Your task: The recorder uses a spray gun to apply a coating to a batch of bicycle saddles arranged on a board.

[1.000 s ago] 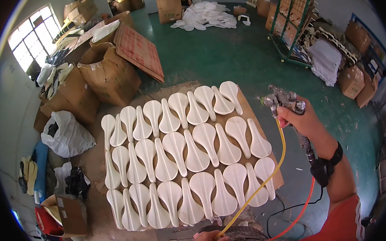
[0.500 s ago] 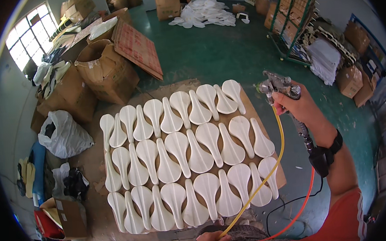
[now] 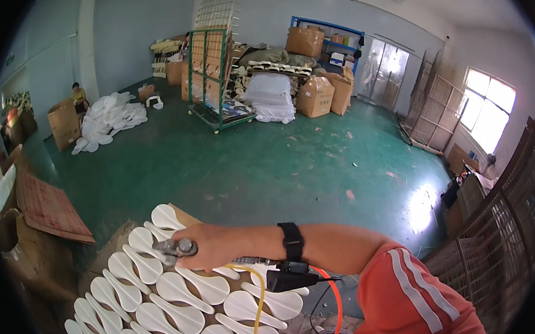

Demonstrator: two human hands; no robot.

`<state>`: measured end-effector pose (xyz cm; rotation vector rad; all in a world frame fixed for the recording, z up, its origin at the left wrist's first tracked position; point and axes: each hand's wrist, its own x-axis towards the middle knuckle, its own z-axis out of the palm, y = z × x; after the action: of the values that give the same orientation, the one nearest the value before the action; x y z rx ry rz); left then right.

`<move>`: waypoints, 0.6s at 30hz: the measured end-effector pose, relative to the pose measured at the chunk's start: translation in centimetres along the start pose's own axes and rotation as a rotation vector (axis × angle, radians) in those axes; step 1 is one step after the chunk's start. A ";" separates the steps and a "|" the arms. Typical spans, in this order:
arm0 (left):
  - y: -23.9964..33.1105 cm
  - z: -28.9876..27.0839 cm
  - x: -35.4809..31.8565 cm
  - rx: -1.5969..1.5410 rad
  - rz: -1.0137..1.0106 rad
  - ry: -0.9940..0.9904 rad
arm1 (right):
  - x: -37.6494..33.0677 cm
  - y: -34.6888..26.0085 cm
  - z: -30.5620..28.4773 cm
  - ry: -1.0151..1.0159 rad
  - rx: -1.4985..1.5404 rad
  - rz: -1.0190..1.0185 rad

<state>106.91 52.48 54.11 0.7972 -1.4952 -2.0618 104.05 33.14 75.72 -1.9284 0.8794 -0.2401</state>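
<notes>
My right hand [image 3: 214, 246] is closed around a metal spray gun [image 3: 179, 248], held low over the far part of a board. A yellow hose [image 3: 260, 293] hangs down from near the gun, and an orange hose [image 3: 337, 297] runs down below my forearm. Beneath lie rows of white saddle-shaped pieces [image 3: 171, 287], alternating wide end and narrow end. My hand and the gun hide some of them. A black strap [image 3: 292, 242] circles my right wrist, with a black box-shaped piece [image 3: 283, 280] under it. My left hand is out of view.
Cardboard boxes [image 3: 34, 255] and a flat red-brown carton [image 3: 50, 206] stand left of the board. Far off are a heap of white pieces [image 3: 110, 120], a seated person [image 3: 79, 97], a green wheeled rack [image 3: 208, 79] and stacked cartons [image 3: 316, 95]. Wire-mesh racks [image 3: 493, 245] line the right side.
The view has swung right and up. My right hand has brought the spray gun from beside the board to over the white pieces. My left hand, earlier at the yellow hose, has left the view.
</notes>
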 end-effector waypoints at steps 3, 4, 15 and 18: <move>-0.7 0.6 -0.3 -0.027 -0.008 0.019 | 1.7 1.0 1.5 0.121 -0.153 -0.258; -1.0 0.7 -0.7 -0.041 -0.015 0.032 | 1.7 0.4 1.7 0.123 -0.149 -0.258; -7.5 4.2 -13.4 -0.359 -0.087 0.611 | 1.3 -0.2 4.0 -0.021 0.059 0.014; -5.9 7.6 -18.5 -0.466 -0.093 0.909 | 1.7 -1.1 3.4 0.179 0.161 -0.199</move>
<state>114.82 71.79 53.63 1.3512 -0.4707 -1.6156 107.45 34.65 74.56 -1.8637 0.7579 -0.5919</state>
